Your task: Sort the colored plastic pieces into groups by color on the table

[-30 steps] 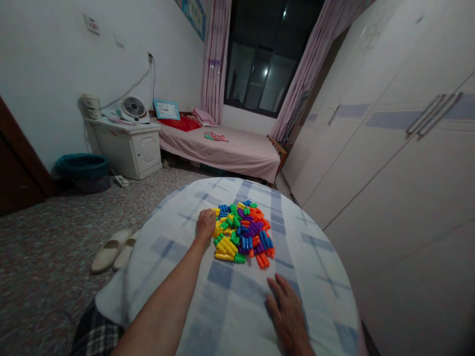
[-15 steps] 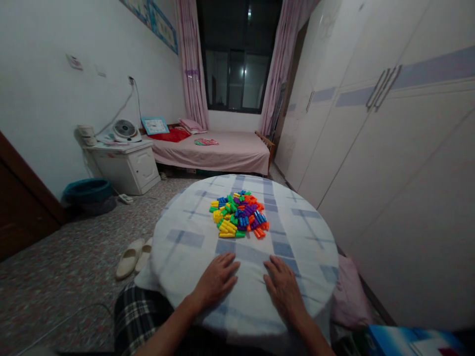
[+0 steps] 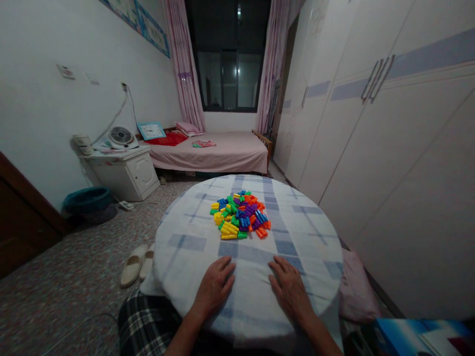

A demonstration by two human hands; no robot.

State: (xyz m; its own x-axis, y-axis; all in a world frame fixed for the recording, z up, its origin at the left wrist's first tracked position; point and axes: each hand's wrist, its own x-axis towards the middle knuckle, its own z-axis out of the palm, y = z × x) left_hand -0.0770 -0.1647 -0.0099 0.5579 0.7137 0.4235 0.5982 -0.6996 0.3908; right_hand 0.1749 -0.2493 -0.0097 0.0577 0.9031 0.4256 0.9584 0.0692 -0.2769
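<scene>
A heap of plastic toy building pieces [image 3: 240, 215] in yellow, green, blue, purple, orange and red lies on the round table [image 3: 311, 237], which is covered by a white cloth with blue-grey checks. My left hand [image 3: 215, 284] rests on the cloth in front of the heap, fingers stretched and holding nothing. To its right, my right hand [image 3: 288, 286] lies on the cloth too, its fingers loosely extended and nothing in them. Neither hand touches the pieces; a strip of cloth separates both from the heap.
Beyond the table stands a bed [image 3: 211, 153] with a pink sheet. White wardrobes [image 3: 371, 163] line the right side. At the left are a cabinet [image 3: 139, 173] with a fan [image 3: 121, 136], a teal bin [image 3: 89, 200] and slippers [image 3: 132, 267]. A blue box [image 3: 408, 336] sits at lower right.
My hands have moved slightly apart on the cloth, the left one a little left and the right one a little right. The view has shifted slightly; the heap is unchanged.
</scene>
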